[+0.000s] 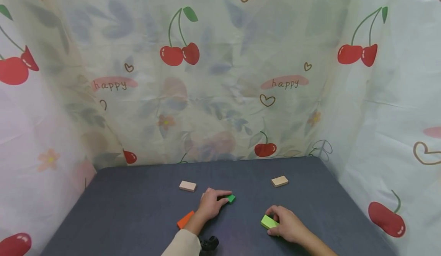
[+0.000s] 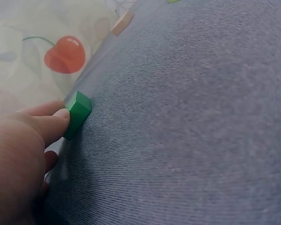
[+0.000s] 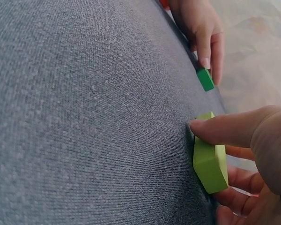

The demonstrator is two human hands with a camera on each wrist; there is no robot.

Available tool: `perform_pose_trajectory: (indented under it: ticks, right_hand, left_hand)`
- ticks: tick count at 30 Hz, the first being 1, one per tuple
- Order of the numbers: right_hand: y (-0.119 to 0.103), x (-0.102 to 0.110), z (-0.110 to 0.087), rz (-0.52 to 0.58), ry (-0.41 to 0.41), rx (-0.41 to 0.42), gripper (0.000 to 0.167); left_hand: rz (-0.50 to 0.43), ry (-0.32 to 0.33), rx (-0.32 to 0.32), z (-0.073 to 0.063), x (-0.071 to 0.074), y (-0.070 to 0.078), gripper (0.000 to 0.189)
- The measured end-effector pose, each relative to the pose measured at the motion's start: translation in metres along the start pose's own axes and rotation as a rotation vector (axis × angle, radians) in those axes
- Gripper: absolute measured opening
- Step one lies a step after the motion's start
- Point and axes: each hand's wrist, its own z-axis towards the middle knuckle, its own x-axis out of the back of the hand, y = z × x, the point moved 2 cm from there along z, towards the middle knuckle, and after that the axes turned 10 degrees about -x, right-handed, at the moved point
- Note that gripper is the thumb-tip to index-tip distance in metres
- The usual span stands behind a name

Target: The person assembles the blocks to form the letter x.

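Note:
Near the middle of the table, my left hand (image 1: pixel 211 204) pinches a green block (image 1: pixel 231 198) between thumb and fingers. The left wrist view shows that green block (image 2: pixel 78 113) at the fingertips, low against the cloth. To the right, my right hand (image 1: pixel 287 223) grips a yellow-green block (image 1: pixel 269 222), its thumb on one side and fingers on the other. In the right wrist view the yellow-green block (image 3: pixel 210 164) lies against the dark cloth. An orange block (image 1: pixel 186 220) sits beside my left wrist, partly hidden by the forearm.
A pale pinkish block (image 1: pixel 187 186) lies beyond my left hand, and a light wooden block (image 1: pixel 280 181) beyond my right. Dark grey cloth covers the table (image 1: pixel 138 210). Printed curtains (image 1: pixel 220 95) stand along its back and sides.

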Motion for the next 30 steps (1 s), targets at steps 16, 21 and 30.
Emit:
perform_pose_trajectory:
  ticks: [16, 21, 30]
  right_hand:
    - [-0.003, 0.007, 0.001, -0.072, 0.03, 0.058, 0.038]
    - [-0.008, 0.009, 0.002, -0.112, 0.063, 0.101, 0.039]
    - [-0.017, 0.015, 0.004, -0.144, 0.123, 0.113, 0.038]
  left_hand:
    - [-0.007, -0.01, 0.01, 0.001, -0.003, -0.003, 0.028]
    - [-0.015, -0.011, 0.017, 0.002, -0.002, -0.003, 0.028]
    - [-0.043, -0.03, 0.02, 0.002, 0.001, -0.002, 0.028]
